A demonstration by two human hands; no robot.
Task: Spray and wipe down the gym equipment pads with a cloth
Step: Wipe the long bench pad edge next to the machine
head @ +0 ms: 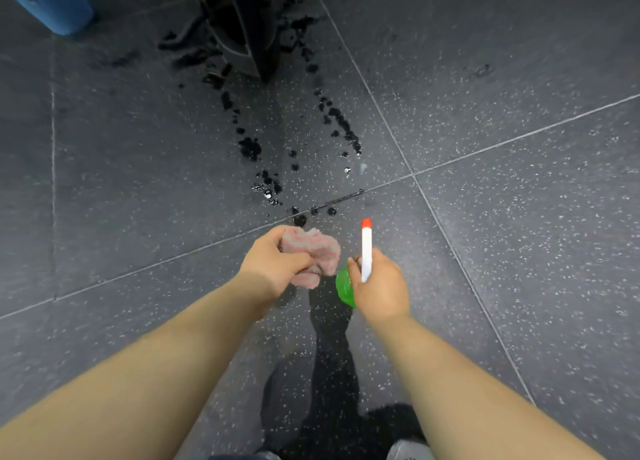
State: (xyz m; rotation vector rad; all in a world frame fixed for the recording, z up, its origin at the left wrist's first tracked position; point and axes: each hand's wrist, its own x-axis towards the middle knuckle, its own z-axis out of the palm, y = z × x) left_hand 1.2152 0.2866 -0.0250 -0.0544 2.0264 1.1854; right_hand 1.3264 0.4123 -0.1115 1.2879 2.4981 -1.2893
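Observation:
My left hand (273, 267) grips a bunched pink and grey cloth (313, 251) in front of me over the floor. Just to its right, my right hand (381, 286) holds a green spray bottle (344, 286) by its neck. The bottle's white spray head with a red nozzle tip (366, 248) points away from me. Both hands are close together, almost touching. No equipment pad is plainly in view; only the dark base of a machine (242, 26) shows at the top.
The floor is dark speckled rubber tile (502, 217) with pale seams. Dark wet spots and streaks (249, 148) run from the machine base toward my hands. A blue object (48, 2) lies at the top left. My shoes show at the bottom edge.

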